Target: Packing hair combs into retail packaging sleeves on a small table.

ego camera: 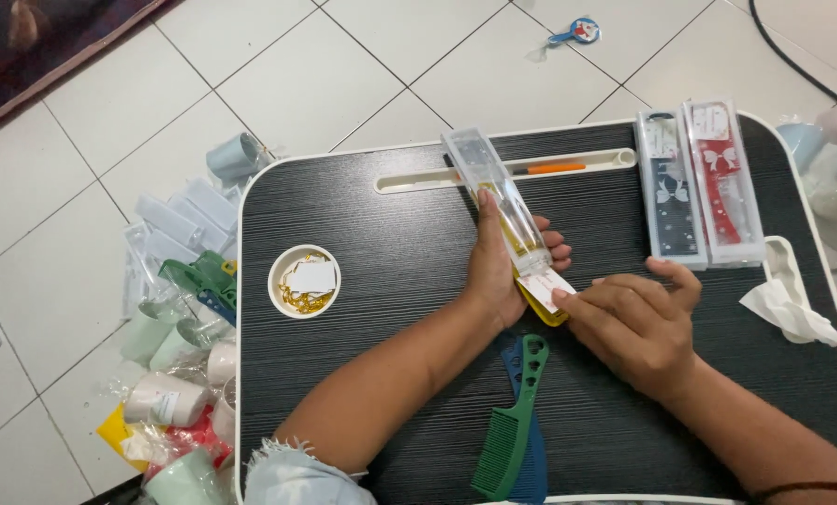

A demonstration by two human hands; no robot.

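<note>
My left hand grips a long clear plastic case that holds a yellow comb; the case lies tilted across the black lap table. My right hand pinches a small white tag at the case's near end. A green comb lies over a blue comb just below my hands.
Two packed cases, one dark and one red, lie at the table's right. A round cup holds gold chains and a white tag. An orange pen sits in the slot. Tissue at right edge. Rolls, combs and sleeves clutter the tiled floor.
</note>
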